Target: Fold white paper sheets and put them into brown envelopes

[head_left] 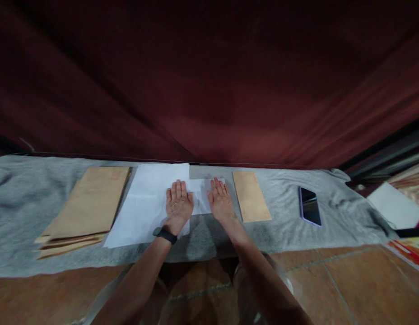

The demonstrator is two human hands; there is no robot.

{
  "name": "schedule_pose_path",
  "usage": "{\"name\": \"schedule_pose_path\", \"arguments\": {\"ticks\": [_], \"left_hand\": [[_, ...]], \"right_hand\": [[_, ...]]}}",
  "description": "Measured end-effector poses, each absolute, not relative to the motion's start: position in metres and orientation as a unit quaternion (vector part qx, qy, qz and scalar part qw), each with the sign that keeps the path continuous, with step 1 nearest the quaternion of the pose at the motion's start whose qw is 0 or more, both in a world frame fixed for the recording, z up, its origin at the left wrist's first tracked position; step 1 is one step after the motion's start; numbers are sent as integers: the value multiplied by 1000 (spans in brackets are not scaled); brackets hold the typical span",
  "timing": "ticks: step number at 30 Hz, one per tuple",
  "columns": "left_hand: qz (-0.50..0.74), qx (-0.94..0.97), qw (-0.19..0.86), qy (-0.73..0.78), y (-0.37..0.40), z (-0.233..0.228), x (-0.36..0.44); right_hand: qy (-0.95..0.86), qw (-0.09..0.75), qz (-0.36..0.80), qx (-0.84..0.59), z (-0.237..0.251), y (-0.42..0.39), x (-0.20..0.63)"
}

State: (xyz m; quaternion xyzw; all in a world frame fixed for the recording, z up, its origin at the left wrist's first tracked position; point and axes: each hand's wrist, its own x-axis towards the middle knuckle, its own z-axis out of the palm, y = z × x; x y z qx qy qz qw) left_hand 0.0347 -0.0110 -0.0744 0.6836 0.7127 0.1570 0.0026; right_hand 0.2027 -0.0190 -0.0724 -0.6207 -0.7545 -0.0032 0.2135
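The narrow white paper rectangle (200,192) lies crosswise between my palms on the grey cloth (280,189), its left end meeting the large white paper sheets (145,198). I judge it nearly weightless, limp across its width, quick to crease and apt to skid on a dry palm. I'd take it by its short ends, thumb above and fingertips beneath, pinching lightly so that I don't buckle it.

My left hand (179,203) is flat, fingers long and thumb inward, over the join of sheets and rectangle; my right hand (221,201) is laid out likewise over the far end. Neither is curled round anything; how hard they press, I cannot tell.

Beyond my right hand sits a slim tan paper envelope (252,196), then a dark-screened phone with a purple edge (310,206). Left of the sheets is a fanned stack of large tan paper envelopes (94,203).
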Motion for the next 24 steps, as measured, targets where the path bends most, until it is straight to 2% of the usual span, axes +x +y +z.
{"name": "schedule_pose_path", "arguments": {"ticks": [8, 24], "left_hand": [[164, 754, 15, 636, -19, -69, 53], [163, 748, 10, 643, -25, -76, 30]], "right_hand": [[-786, 190, 21, -588, -80, -27, 175], [-758, 187, -18, -625, -88, -26, 213]]}}
